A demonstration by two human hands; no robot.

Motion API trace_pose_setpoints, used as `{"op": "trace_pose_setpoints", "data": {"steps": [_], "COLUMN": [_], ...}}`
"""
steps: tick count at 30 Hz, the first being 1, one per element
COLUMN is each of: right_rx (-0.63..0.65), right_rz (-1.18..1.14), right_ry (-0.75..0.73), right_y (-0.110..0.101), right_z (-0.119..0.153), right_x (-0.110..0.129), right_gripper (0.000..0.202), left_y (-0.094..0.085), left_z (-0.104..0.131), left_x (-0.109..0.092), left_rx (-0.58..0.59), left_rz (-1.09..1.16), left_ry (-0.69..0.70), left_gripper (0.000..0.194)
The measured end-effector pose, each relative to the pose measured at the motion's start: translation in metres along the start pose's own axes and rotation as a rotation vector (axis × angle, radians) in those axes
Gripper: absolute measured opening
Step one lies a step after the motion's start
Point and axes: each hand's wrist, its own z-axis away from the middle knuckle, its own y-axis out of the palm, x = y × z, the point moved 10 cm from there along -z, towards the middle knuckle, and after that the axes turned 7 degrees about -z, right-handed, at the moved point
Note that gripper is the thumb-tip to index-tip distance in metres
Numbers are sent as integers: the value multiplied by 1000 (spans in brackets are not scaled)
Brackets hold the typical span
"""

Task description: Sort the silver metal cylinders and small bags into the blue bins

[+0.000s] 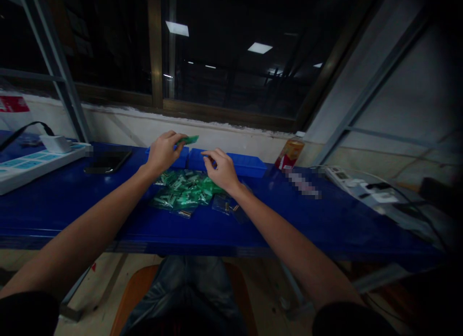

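Note:
My left hand (163, 152) is raised over the back of the blue table, its fingers closed on a small green plastic bag (189, 139). To its right hovers my right hand (222, 171), fingers bent, with a gap between thumb and forefinger; nothing shows in it. Below both hands lies a pile of small green plastic bags (188, 189), with small pale parts showing through. Clear bags with little metal pieces (226, 207) lie at the pile's right front. Behind the hands stand blue plastic bins (248, 165), partly hidden by them.
A dark phone (108, 162) and a white power strip (43, 164) lie at the left. A bottle with a red label (290, 152) stands at the back right, near another power strip (361, 189) with cables. The window wall (217, 131) bounds the blue table (282, 225).

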Motion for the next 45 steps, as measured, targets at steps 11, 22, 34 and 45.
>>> {"op": "trace_pose_setpoints", "data": {"steps": [11,22,34,45], "right_rx": [175,204,267,-48], "right_rz": [27,68,24,-775], "right_ry": [21,58,77,759], "right_y": [17,18,31,31], "right_z": [3,2,5,17], "right_x": [2,-16,-22,-72], "right_gripper": [21,20,19,48], "left_y": [32,78,48,12], "left_z": [4,30,18,19], "left_x": [7,-11,-15,-70], "left_rx": [384,580,384,88], "left_rz": [211,71,-104,198], "left_ry": [113,189,85,306], "left_gripper": [30,32,25,19]}}
